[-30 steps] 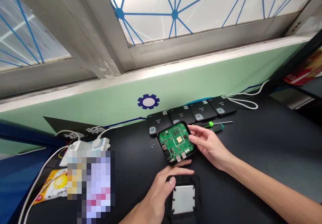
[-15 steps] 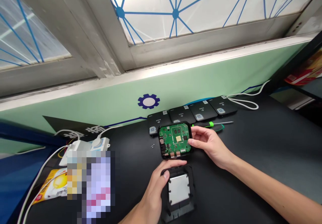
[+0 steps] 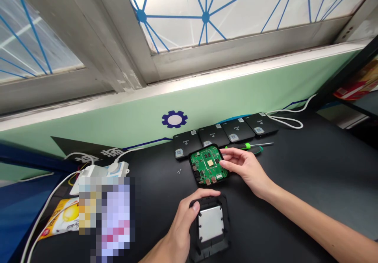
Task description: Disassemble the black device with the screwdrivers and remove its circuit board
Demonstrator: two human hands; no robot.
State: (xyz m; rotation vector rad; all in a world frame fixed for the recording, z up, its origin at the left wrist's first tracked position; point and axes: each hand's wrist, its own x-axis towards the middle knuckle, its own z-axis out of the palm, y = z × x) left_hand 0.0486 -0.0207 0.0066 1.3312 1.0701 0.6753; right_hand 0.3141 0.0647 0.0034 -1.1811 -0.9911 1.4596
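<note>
A green circuit board (image 3: 208, 162) sits in a black case half, its ports facing me. My right hand (image 3: 243, 168) grips the right side of that case between thumb and fingers. Nearer to me is the other black case half (image 3: 209, 251), with a silver metal plate (image 3: 210, 224) inside. My left hand (image 3: 186, 219) holds this part at its upper left corner, thumb on the rim and fingers along the far edge. A few small screws (image 3: 179, 171) lie on the black table left of the board.
Several black boxes (image 3: 236, 130) stand in a row by the green wall. Behind my right hand lie a green-handled screwdriver (image 3: 248, 146) and another green tool (image 3: 256, 150). A white power strip (image 3: 97, 174) and a yellow packet (image 3: 63, 217) are at the left.
The circuit board with its case has turned slightly and shifted a little to the right in my right hand. My left hand and the other case half have barely moved.
</note>
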